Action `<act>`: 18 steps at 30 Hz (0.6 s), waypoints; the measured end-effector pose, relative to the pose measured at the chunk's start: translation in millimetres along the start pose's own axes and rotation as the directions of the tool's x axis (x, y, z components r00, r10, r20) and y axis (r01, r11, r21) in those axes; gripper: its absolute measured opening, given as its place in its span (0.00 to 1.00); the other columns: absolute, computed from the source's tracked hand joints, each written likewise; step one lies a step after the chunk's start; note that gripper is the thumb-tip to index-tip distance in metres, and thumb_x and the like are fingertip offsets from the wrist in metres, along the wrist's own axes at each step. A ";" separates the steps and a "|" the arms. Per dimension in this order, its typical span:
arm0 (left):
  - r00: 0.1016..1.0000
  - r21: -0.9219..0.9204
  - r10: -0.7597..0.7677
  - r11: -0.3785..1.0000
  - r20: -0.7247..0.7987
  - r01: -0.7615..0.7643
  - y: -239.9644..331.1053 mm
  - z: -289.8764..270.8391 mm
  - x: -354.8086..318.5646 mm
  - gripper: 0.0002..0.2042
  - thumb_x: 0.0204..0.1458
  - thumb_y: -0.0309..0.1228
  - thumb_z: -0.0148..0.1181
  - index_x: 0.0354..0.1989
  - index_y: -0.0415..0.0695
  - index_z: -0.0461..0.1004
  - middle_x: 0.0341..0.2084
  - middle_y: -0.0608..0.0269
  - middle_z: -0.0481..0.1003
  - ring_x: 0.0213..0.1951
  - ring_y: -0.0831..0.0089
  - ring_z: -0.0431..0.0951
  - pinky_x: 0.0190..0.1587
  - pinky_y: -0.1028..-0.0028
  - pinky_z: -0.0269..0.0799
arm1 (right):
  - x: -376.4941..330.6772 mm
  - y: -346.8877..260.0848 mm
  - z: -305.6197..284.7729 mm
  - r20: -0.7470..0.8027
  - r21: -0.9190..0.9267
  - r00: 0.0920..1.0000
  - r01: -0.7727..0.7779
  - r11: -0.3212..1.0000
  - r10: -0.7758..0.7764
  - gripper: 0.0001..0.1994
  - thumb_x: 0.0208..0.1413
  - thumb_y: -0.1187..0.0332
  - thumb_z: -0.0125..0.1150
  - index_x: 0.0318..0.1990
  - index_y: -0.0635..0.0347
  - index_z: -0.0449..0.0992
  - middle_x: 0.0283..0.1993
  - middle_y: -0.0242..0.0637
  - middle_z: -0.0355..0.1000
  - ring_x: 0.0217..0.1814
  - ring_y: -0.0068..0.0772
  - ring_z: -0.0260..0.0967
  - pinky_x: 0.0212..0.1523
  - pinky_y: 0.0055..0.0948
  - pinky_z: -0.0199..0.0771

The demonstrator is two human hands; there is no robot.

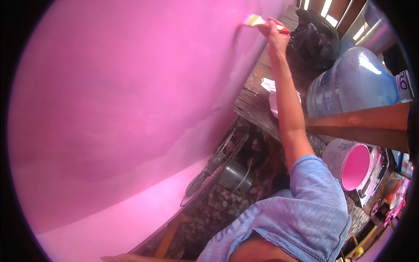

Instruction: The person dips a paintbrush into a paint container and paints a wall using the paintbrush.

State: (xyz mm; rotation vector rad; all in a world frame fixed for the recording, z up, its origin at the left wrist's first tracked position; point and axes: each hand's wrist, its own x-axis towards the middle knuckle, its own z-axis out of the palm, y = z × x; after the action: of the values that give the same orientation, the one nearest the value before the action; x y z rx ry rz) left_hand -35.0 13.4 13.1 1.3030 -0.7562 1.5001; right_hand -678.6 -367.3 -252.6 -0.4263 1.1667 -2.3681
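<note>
A paintbrush with pale bristles and a red-tipped handle is gripped in my right hand, at the end of my outstretched right arm. Its bristles are at the pink wall, close to the wall's right edge; whether they touch it I cannot tell for sure. Darker, wet-looking pink covers much of the wall, with a paler band low down. Only a sliver of my left hand shows at the bottom edge, near the wall's foot, fingers stretched out and nothing visible in them.
Right of my arm, a large clear water bottle lies on its side by a wooden beam. A black plastic bag sits beyond it. Below stands a bucket of pink paint. Near the wall are a wire rack and a grey pot above pebbles.
</note>
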 end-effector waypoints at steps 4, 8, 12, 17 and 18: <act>1.000 -0.034 0.003 0.999 -0.019 -0.004 -12.9 2.5 -1.2 0.35 0.45 0.46 0.66 0.54 0.36 0.58 0.50 0.42 0.57 0.49 0.52 0.63 0.49 0.56 0.64 | 3.6 53.5 -49.0 -0.001 0.321 0.982 -0.181 0.930 0.191 0.12 0.57 0.71 0.52 0.46 0.68 0.70 0.42 0.46 0.71 0.38 0.40 0.75 0.39 0.34 0.80; 1.000 -0.019 0.019 1.000 -0.017 -0.019 -16.3 3.1 -0.4 0.35 0.45 0.45 0.67 0.54 0.36 0.58 0.49 0.41 0.58 0.48 0.52 0.64 0.48 0.56 0.65 | -13.7 99.7 -84.3 -0.118 -0.019 0.957 -0.269 0.963 0.265 0.10 0.56 0.70 0.54 0.43 0.67 0.73 0.39 0.43 0.73 0.35 0.35 0.75 0.35 0.30 0.80; 1.000 -0.006 0.018 1.000 -0.015 -0.018 -20.5 0.1 2.9 0.37 0.44 0.46 0.67 0.55 0.34 0.57 0.48 0.41 0.60 0.49 0.51 0.65 0.48 0.56 0.66 | -8.3 65.5 -59.7 -0.013 -0.646 0.994 0.072 0.760 -0.105 0.08 0.56 0.71 0.55 0.40 0.65 0.76 0.34 0.41 0.74 0.34 0.33 0.75 0.36 0.30 0.80; 0.999 -0.036 0.042 0.998 -0.034 -0.043 -21.9 0.8 0.3 0.40 0.44 0.45 0.67 0.57 0.32 0.53 0.50 0.40 0.59 0.51 0.50 0.64 0.51 0.56 0.65 | 17.2 12.2 -11.6 0.041 0.094 0.999 -0.015 0.995 0.011 0.11 0.56 0.69 0.56 0.43 0.67 0.72 0.37 0.46 0.73 0.36 0.38 0.75 0.41 0.36 0.79; 0.998 -0.044 0.044 0.998 -0.050 -0.046 -26.4 0.2 1.9 0.41 0.44 0.45 0.67 0.57 0.31 0.52 0.50 0.39 0.59 0.52 0.51 0.63 0.52 0.56 0.64 | 19.5 14.0 -18.9 0.079 0.246 0.993 -0.100 0.964 0.083 0.13 0.56 0.69 0.56 0.46 0.68 0.70 0.39 0.47 0.72 0.37 0.39 0.75 0.42 0.36 0.79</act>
State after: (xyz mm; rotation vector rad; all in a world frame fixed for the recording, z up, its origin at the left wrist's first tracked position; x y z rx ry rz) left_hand -10.2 22.6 11.4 1.2186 -0.7887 1.5365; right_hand -700.1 -372.7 -273.7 -0.3553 0.8254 -2.3602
